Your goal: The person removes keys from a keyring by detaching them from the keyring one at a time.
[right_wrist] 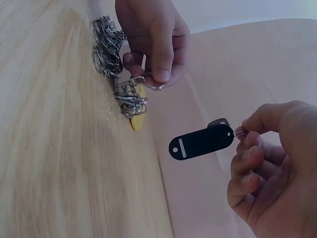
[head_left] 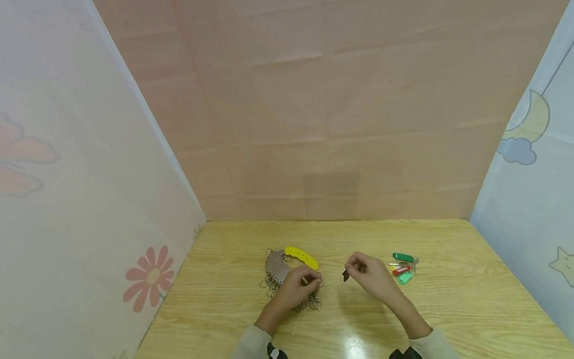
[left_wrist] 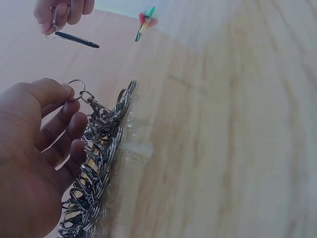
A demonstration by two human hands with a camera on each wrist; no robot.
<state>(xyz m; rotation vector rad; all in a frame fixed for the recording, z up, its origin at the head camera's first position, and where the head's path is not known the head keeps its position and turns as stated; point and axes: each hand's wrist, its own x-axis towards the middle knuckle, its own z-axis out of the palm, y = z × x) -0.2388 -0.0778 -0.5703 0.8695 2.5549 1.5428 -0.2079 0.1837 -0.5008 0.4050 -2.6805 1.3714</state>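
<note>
A key holder with a grey crescent-shaped plate point(head_left: 276, 267) and a yellow handle point(head_left: 302, 257) lies on the table, its edge lined with several metal clips and rings. My left hand point(head_left: 296, 287) is over its near right part. Between thumb and fingertip it pinches a key ring point(left_wrist: 83, 86) that hangs on one of the clips. To the right, my right hand point(head_left: 371, 275) is raised above the table. It pinches the small ring of a black key tag point(right_wrist: 204, 143), and part of a second dark piece shows behind the tag.
Right of my right hand lie a dark green key tag point(head_left: 403, 257), a red one point(head_left: 401, 270) and a light green one point(head_left: 405, 277), with some keys. A pale thin strip point(head_left: 297, 322) trails from the key holder on the wooden table point(head_left: 215, 299). Cloth walls surround the table.
</note>
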